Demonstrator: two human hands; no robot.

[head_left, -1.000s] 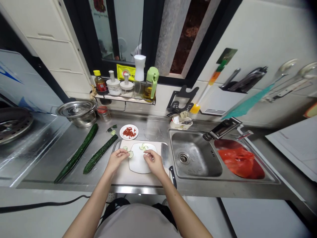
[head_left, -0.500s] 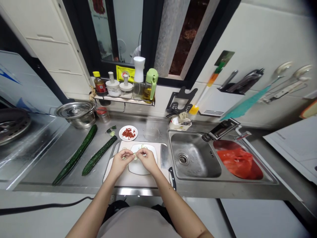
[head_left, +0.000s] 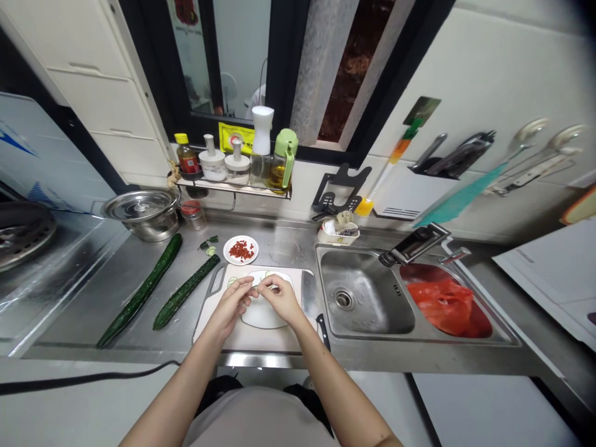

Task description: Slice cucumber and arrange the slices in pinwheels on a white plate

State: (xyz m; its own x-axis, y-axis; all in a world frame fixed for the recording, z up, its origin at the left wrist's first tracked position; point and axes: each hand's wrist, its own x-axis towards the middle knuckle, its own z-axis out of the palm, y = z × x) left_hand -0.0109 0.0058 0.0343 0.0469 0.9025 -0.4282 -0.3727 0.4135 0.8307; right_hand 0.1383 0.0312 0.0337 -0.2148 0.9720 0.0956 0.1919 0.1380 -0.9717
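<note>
My left hand [head_left: 235, 304] and my right hand [head_left: 280, 299] meet fingertip to fingertip above a white square plate [head_left: 264, 318]. Pinched between them is a thin cucumber slice [head_left: 255, 288], mostly covered by the fingers. The plate rests on a pale cutting board [head_left: 261, 343]. A few cut slices [head_left: 232, 281] lie on the board just beyond my left hand, and bits of pale green show at the plate's far edge. Along the board's right side lies a kitchen knife [head_left: 322, 331] with a black handle.
Two long cucumbers [head_left: 186, 293] lie on the steel counter at left. Beyond the board are a small plate of chopped red pieces [head_left: 241, 249] and cucumber ends [head_left: 211, 245]. At right is a sink [head_left: 367, 298] with a faucet [head_left: 414, 244]; a lidded pot [head_left: 153, 217] stands back left.
Both hands stay over the plate. My left hand has turned and its fingers now point more toward the right hand; the slice between them is less visible than before.
</note>
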